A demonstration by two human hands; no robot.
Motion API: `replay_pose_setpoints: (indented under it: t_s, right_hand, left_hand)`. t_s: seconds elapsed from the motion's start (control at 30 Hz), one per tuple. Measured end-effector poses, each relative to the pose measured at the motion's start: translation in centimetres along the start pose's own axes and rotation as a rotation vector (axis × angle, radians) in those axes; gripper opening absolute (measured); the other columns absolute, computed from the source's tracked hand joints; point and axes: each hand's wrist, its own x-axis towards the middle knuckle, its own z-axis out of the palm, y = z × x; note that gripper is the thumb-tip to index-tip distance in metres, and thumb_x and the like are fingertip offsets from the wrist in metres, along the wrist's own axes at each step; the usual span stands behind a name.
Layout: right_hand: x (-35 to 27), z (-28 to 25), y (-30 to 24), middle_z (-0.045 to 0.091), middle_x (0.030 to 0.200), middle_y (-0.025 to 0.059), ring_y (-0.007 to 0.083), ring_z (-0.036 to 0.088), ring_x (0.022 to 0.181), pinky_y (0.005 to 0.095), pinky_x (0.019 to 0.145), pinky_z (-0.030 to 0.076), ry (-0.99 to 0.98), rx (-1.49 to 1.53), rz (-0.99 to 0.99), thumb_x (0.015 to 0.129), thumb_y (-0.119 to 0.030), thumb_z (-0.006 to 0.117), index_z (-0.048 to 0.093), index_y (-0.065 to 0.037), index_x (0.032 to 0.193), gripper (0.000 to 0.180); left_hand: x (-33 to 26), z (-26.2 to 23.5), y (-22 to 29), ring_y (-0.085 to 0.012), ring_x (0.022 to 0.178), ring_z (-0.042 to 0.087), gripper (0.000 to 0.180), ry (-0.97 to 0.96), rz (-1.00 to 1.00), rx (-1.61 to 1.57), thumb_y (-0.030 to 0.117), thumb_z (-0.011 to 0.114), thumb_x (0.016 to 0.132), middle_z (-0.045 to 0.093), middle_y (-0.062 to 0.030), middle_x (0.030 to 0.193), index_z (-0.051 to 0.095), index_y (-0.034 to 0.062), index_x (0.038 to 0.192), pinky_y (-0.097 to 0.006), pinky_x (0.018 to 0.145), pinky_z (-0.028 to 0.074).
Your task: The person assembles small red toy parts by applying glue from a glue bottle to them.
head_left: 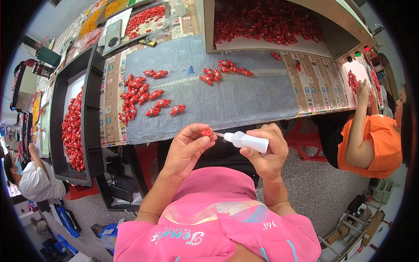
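My left hand (187, 150) pinches a small red figurine (207, 132) between thumb and fingertips, just past the table's front edge. In my right hand (268, 153) is a white squeeze bottle (248, 142), lying tilted with its thin nozzle (219, 135) pointing left. The nozzle's tip is at the figurine; whether it touches I cannot tell. On the blue-grey cloth (209, 105) beyond my hands, a cluster of red figurines (135, 96) lies at the left. A smaller group of figurines (224, 72) rests farther back, near the middle.
A black crate (91, 118) with many red pieces (74, 131) stands at the left. An open-fronted box (270, 48) holding a red heap is at the back right. A person in orange (371, 139) works at the right, another in white (41, 179) at the far left.
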Motion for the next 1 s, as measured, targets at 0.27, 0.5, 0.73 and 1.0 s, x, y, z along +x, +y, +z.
replay_pose_setpoints:
  t_s: [0.27, 0.5, 0.73, 1.0]
  right_hand:
    - [0.11, -0.04, -0.04, 0.063, 0.08, 0.0053, 0.0144, 0.055, 0.066, 0.026, 0.057, 0.044, 0.0, -0.024, -0.001, 0.065, -0.018, 0.084, 0.068, -0.005, 0.095, 0.036]
    - [0.0, -0.27, -0.07, 0.064, 0.082, 0.006, 0.0153, 0.056, 0.065, 0.027, 0.056, 0.045, -0.015, -0.055, -0.024, 0.065, -0.017, 0.084, 0.067, -0.006, 0.093, 0.035]
    - [-0.15, -0.36, -0.43, 0.064, 0.082, 0.0064, 0.0153, 0.056, 0.063, 0.0273, 0.055, 0.045, -0.025, -0.065, -0.029, 0.064, -0.015, 0.084, 0.067, -0.005, 0.093, 0.035]
    - [-0.22, -0.49, -0.83, 0.063, 0.08, 0.0064, 0.0154, 0.055, 0.062, 0.0275, 0.054, 0.045, -0.038, -0.077, -0.027, 0.064, -0.015, 0.084, 0.068, -0.005, 0.091, 0.033]
  left_hand:
    - [0.11, -0.13, -0.12, -0.0183, 0.098, 0.063, 0.022, 0.022, -0.002, 0.01, 0.0, 0.064, 0.085, 0.064, -0.0085, 0.102, 0.06, 0.0034, 0.107, -0.03, 0.088, 0.052]
    - [0.06, -0.04, -0.15, -0.0187, 0.097, 0.063, 0.022, 0.038, 0.017, 0.004, -0.001, 0.065, 0.084, 0.064, -0.0086, 0.102, 0.061, 0.0039, 0.104, -0.031, 0.088, 0.053]
    - [0.12, -0.24, -0.37, -0.0189, 0.098, 0.063, 0.023, 0.043, 0.02, 0.031, -0.003, 0.066, 0.082, 0.064, -0.0084, 0.103, 0.061, 0.0042, 0.103, -0.031, 0.089, 0.052]
    - [0.06, -0.36, -0.51, -0.0197, 0.099, 0.062, 0.023, 0.038, 0.03, 0.038, -0.006, 0.064, 0.082, 0.063, -0.0093, 0.104, 0.061, 0.0034, 0.103, -0.031, 0.089, 0.052]
